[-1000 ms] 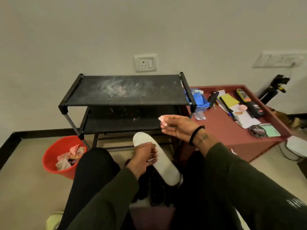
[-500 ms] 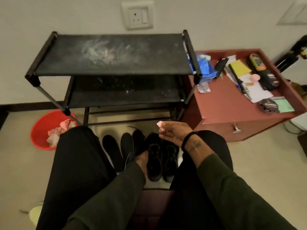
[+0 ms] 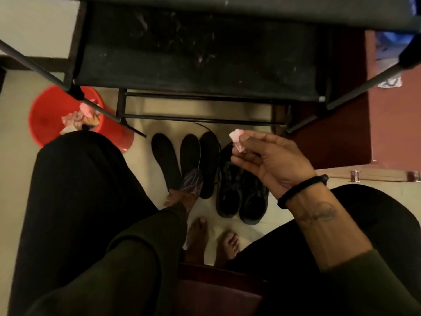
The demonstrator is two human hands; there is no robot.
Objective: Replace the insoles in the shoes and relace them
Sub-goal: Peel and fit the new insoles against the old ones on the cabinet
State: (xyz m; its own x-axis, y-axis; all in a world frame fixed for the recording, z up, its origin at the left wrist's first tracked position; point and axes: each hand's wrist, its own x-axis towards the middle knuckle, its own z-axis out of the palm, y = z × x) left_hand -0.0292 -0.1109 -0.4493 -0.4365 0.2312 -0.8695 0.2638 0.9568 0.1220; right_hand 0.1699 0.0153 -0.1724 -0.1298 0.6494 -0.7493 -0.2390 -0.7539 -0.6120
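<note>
A seated person looks straight down between their knees at a pale floor (image 3: 145, 215). Three dark insoles lie side by side there, toes pointing away: a left insole (image 3: 163, 159), a middle insole (image 3: 190, 153) and a right insole (image 3: 209, 163). Just beside them on the right stands a pair of black shoes (image 3: 242, 190), the two touching each other. A thin black lace (image 3: 206, 128) trails on the floor beyond the insoles.

The left hand (image 3: 182, 198) reaches down to the heel end of the middle insole, where a patterned patch shows; its grip appears closed on that heel, though blur makes this uncertain. The right hand (image 3: 271, 161) is raised above the shoes, its fingertips pinching a small crumpled pink paper (image 3: 237, 139).

The step in hand looks like picking up an insole to fit into a shoe; lacing is not yet begun. The next move probably calls for freeing the right hand, perhaps by dropping the paper into the red bucket (image 3: 50, 119) at the left, which already holds pink scraps, then steadying a shoe while the insole slides in toe first.

Room is tight: a black shoe rack (image 3: 198, 65) overhangs the far side, its low bars close behind the insole toes, a reddish-brown cabinet (image 3: 391, 124) stands on the right, and the person's bare feet (image 3: 211, 240) sit just behind the shoes
</note>
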